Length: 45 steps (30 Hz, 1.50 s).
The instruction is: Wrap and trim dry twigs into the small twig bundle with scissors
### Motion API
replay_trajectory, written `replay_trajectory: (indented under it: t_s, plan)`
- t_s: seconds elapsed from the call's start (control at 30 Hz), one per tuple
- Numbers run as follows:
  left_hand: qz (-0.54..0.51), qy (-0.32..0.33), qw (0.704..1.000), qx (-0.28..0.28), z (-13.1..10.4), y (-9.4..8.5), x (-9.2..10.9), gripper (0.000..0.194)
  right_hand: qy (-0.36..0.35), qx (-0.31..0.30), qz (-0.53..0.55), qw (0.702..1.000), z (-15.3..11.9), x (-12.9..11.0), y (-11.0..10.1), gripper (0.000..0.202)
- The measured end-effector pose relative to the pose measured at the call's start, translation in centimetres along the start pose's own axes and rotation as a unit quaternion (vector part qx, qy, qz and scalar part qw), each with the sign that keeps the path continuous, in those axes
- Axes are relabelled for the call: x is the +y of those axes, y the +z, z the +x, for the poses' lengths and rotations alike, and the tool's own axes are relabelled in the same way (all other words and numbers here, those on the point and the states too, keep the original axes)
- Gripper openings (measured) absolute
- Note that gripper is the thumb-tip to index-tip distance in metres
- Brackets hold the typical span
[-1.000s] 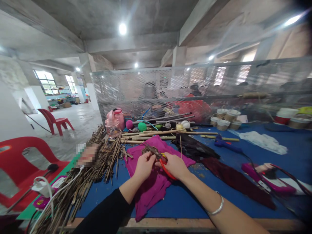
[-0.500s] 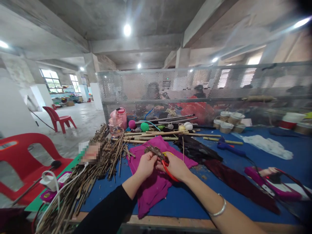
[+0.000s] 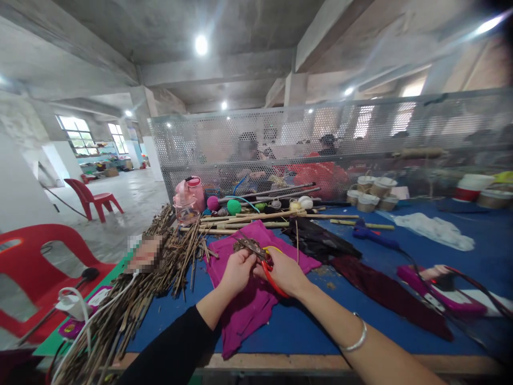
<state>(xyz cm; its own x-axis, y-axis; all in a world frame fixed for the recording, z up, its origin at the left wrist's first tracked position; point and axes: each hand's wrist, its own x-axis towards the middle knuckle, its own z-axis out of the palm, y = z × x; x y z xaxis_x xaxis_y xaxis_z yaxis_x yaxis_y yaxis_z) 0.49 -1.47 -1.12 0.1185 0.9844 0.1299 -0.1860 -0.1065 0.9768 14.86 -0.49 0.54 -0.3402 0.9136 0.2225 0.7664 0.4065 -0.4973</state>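
My right hand (image 3: 284, 274) is closed around a pair of scissors (image 3: 267, 268) with red and yellow handles. The metal blades point away to the upper left, over a small brown twiggy clump (image 3: 239, 245). My left hand (image 3: 237, 271) has its fingers pinched at the near side of this clump, close to the blades, and seems to hold it; the fingertips partly cover the contact. Both hands are above a magenta cloth (image 3: 250, 321) spread on the blue tabletop (image 3: 316, 334).
Left of the cloth lies a large pile of dry twigs (image 3: 136, 299). Bamboo sticks (image 3: 256, 217), yarn balls (image 3: 234, 207) and a pink bottle (image 3: 188, 200) stand behind. At right are dark cloth (image 3: 388, 291), a blue glue gun (image 3: 372, 235) with its cord, and paper cups (image 3: 366, 202).
The view has shifted slightly, so the whole scene sits a little further left. Both hands keep nearly the same pose, with the scissors still at the brown clump.
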Motion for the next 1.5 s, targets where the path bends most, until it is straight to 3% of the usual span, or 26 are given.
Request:
replay_trajectory:
  t_s: [0.13, 0.37, 0.57, 0.87, 1.3, 1.5]
  plan:
    - [0.021, 0.008, 1.0, 0.016, -0.09, 0.04, 0.01, 0.026, 0.014, 0.004, -0.01, 1.0, 0.03, 0.14, 0.17, 0.037]
    - [0.0, -0.035, 0.997, 0.075, 0.25, -0.08, -0.07, 0.03, 0.019, -0.003, -0.027, 0.999, 0.08, -0.11, -0.24, 0.038]
    - [-0.01, -0.052, 0.99, 0.128, 0.2, -0.1, 0.34, 0.028, 0.033, 0.025, -0.02, 0.999, 0.34, 0.25, -0.1, 0.043]
    - [-0.052, -0.034, 0.995, 0.073, 0.35, -0.12, -0.18, 0.035, -0.036, 0.027, 0.011, 0.999, 0.28, 0.4, 0.19, 0.039]
    - [-0.032, -0.022, 0.997, 0.059, -0.06, 0.23, 0.34, 0.035, -0.034, 0.024, 0.033, 0.999, 0.35, 0.34, -0.07, 0.038]
    - [-0.041, -0.008, 0.998, 0.047, -0.09, 0.18, 0.28, 0.034, 0.009, -0.014, 0.041, 0.999, -0.03, -0.01, -0.26, 0.036]
